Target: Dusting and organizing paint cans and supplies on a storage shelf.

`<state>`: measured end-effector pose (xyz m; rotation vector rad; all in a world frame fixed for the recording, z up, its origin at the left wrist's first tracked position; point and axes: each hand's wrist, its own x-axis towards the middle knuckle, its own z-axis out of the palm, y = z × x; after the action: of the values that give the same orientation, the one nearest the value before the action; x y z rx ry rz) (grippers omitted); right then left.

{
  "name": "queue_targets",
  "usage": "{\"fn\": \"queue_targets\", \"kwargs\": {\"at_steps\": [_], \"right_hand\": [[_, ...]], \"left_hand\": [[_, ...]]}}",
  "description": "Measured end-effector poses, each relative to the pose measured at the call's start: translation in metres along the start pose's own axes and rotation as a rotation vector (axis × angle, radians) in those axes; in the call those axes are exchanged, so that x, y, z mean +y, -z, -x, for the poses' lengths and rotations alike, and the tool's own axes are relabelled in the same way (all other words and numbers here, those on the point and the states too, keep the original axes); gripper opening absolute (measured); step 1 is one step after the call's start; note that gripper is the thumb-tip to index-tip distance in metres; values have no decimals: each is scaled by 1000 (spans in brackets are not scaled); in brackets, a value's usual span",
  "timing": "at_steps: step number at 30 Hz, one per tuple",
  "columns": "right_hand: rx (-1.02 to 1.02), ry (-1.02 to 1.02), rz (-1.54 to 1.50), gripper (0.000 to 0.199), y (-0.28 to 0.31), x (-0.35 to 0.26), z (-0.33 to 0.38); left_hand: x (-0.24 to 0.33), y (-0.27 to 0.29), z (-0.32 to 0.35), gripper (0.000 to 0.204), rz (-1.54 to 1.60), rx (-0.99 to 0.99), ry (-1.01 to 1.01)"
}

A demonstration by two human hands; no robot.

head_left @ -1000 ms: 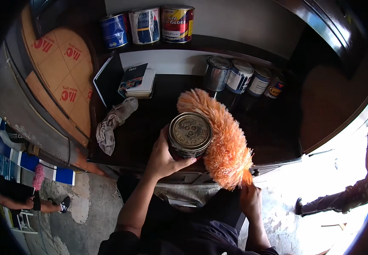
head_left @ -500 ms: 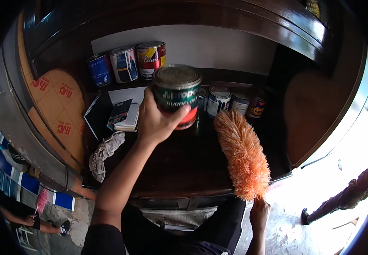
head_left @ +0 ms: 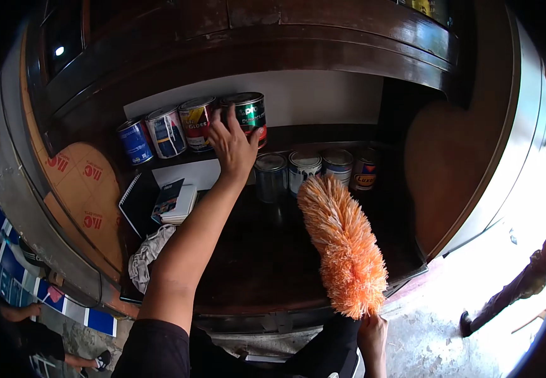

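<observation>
My left hand (head_left: 234, 143) reaches up to a raised shelf and grips a green-labelled paint can (head_left: 247, 115), which stands upright at the right end of a row. Beside it on the shelf stand a red and yellow can (head_left: 195, 123), a white can (head_left: 166, 131) and a blue can (head_left: 135, 141). My right hand (head_left: 373, 337) is low at the front edge and holds the handle of a fluffy orange duster (head_left: 343, 246), whose head lies over the dark wooden counter (head_left: 266, 264).
Several smaller cans (head_left: 304, 170) stand at the back of the counter. A black notebook and booklets (head_left: 159, 201) and a crumpled grey rag (head_left: 147, 255) lie at its left. A cardboard sheet (head_left: 87, 195) leans at the left. Another person's leg (head_left: 518, 290) shows at right.
My left hand carried the green can from in front of me up and back onto the shelf beside the other cans. The duster stayed over the counter's right part.
</observation>
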<state>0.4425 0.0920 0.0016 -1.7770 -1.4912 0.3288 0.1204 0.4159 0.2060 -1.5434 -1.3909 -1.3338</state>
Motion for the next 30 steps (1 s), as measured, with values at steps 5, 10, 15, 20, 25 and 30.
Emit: {"fn": "queue_targets", "kwargs": {"at_steps": [5,10,15,20,25,30], "right_hand": [[11,14,-20,11,0,2,-1],[12,17,-13,12,-2,-1,-1],[6,9,-41,13,-6,-4,1],[-16,2,-4,13,3,-3,5],[-71,36,61,13,15,-9,-13],[-124,-8,130,12,20,11,-12]], "left_hand": [[0,1,23,62,-45,-357,-254],[-10,-11,10,56,-86,-305,-55],[-1,0,9,64,-311,-314,-36],[15,53,71,50,189,-485,-195],[-20,95,174,43,354,-771,-88],[-27,53,181,50,494,-704,187]]}}
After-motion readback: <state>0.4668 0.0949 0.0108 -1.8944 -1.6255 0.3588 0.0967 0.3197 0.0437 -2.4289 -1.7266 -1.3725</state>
